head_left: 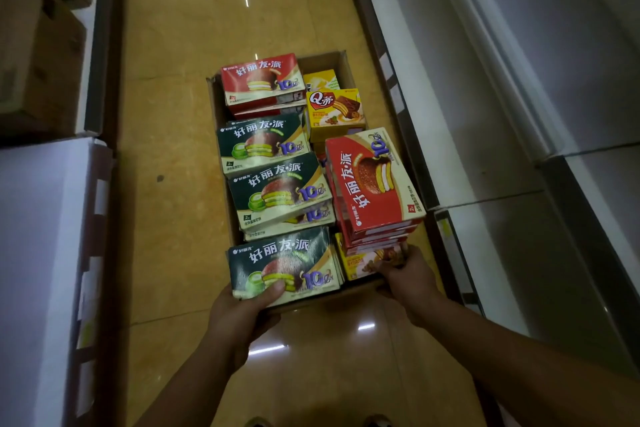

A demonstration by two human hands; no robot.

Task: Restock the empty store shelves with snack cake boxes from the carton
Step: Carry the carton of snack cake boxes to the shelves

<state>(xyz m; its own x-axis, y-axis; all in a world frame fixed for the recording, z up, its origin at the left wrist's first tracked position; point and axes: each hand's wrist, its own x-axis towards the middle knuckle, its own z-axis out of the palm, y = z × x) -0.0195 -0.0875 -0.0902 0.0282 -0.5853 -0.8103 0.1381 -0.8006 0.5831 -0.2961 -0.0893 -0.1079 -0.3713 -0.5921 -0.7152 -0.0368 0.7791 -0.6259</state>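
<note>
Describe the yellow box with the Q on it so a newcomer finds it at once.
Start at the open carton on the tan floor of the aisle. Look along its right side, just beyond the tilted stack of red boxes. The Q box lies face up, the only one showing a big red Q and a brown layered cake slice.

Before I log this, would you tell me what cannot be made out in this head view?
All in the head view:
- Lower boxes and the floor of the carton: covered by the top layer.
- Fingers of the left hand: under the green box; holding box or carton, unclear.
- Small print on boxes: too small, blurred.
- The shelves at right: cut off by the frame edge.
- The brown cartons at top left: dim, labels unreadable.
</note>
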